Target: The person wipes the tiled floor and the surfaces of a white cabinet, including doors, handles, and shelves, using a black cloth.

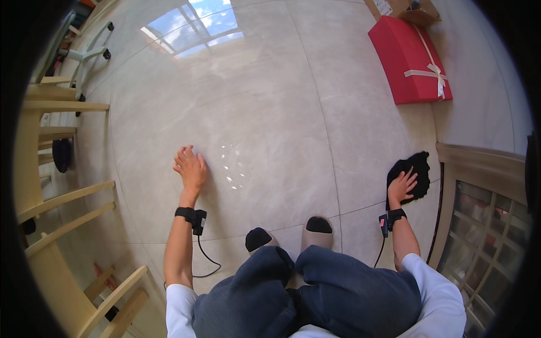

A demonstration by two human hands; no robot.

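My right hand (402, 186) lies with spread fingers on a black cloth (416, 169), which is flat on the tiled floor (270, 110) at the right. To the left, my left hand (190, 167) is above or near the floor, fingers apart and slightly curled, holding nothing; whether it touches the tile I cannot tell. Small bright spots show on the floor just right of that hand. Each wrist wears a black strap with a small cabled device. My feet, in slippers and black socks, are between the hands.
A red box (405, 63) with a white ribbon stands against the right wall, a cardboard box (414, 10) behind it. Nearer on the right is a door or cabinet with glass panes (482, 228). Pale wooden furniture (67, 198) and a wheeled chair base (86, 54) line the left.
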